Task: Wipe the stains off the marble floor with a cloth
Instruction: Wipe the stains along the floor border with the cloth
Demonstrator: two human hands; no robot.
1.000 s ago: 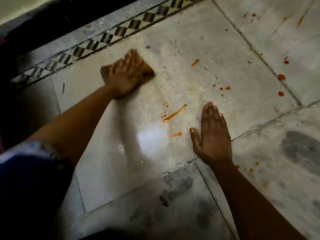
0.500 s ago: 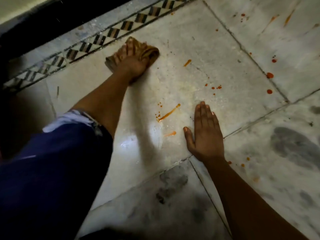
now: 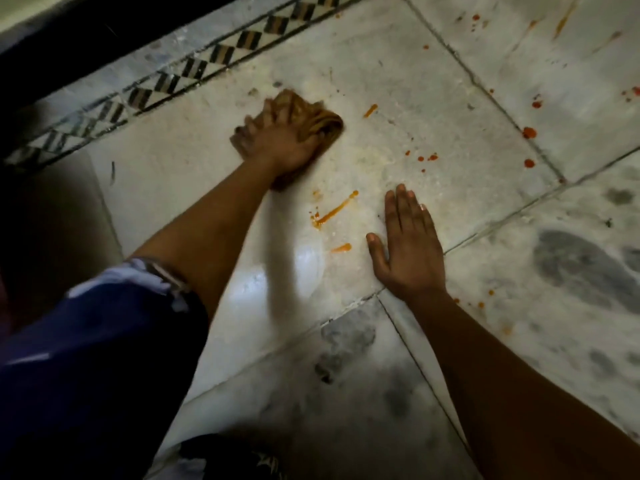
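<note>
My left hand [image 3: 277, 142] presses flat on a crumpled brown cloth [image 3: 320, 123] on the pale marble floor [image 3: 398, 64], its fingers blurred and spread over the fabric. The cloth bunches out to the right of that hand. A long orange streak [image 3: 334, 211] lies just below the cloth, with a short orange smear [image 3: 341, 248] nearer me and another orange dash [image 3: 370, 110] right of the cloth. Small red drops [image 3: 429, 157] dot the same slab. My right hand [image 3: 407, 244] lies flat on the floor, fingers straight, beside the streaks.
A black-and-white patterned border strip [image 3: 194, 69] runs along the far left, with a dark step behind it. Larger red spots [image 3: 529, 132] sit near the slab joint on the right. Grey-veined slabs [image 3: 571, 265] lie near me. My blue sleeve [image 3: 86, 358] fills the lower left.
My left hand swept the cloth out toward the patterned border, then back toward me and rightward, closer to the long orange streak. My right hand stayed planted.
</note>
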